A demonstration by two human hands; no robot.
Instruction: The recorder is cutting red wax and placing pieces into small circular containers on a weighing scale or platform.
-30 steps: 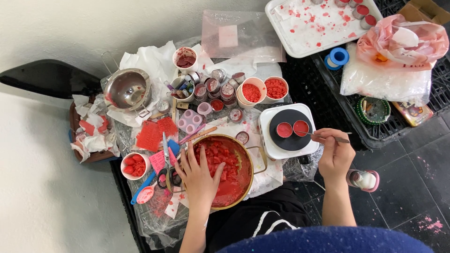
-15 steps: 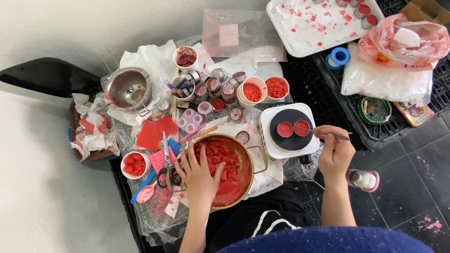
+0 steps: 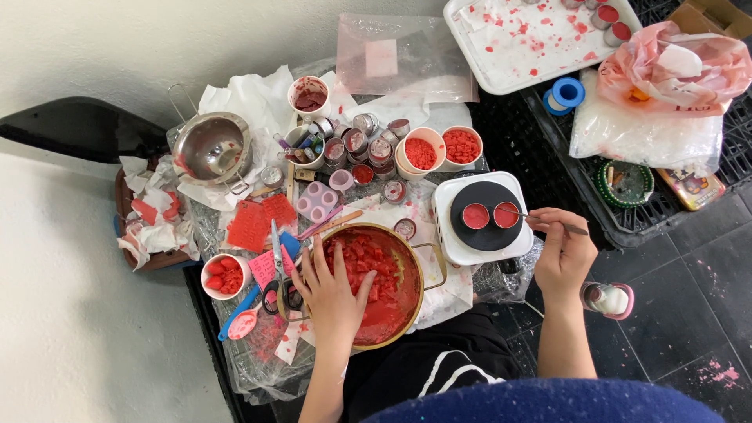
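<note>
My left hand (image 3: pixel 333 290) lies flat with fingers spread over the near-left part of a round brass pan (image 3: pixel 419 274) full of red wax chunks. My right hand (image 3: pixel 560 251) pinches a thin metal stick (image 3: pixel 548 223) whose tip reaches into the right one of two small tins of melted red wax (image 3: pixel 506 215), beside the other tin (image 3: pixel 475 216). Both tins sit on a black round hot plate with a white square base (image 3: pixel 462 251).
Behind the pan are two cups of red chunks (image 3: pixel 442 149), several small tins, a pink mould (image 3: pixel 317 200), a steel pot (image 3: pixel 211 149) and scissors (image 3: pixel 278 258). A stained white tray (image 3: pixel 533 47), blue tape roll (image 3: pixel 565 94) and plastic bags (image 3: pixel 658 102) lie on black crates at right.
My right hand and the stick shifted slightly at the right tin. My left hand stays on the pan.
</note>
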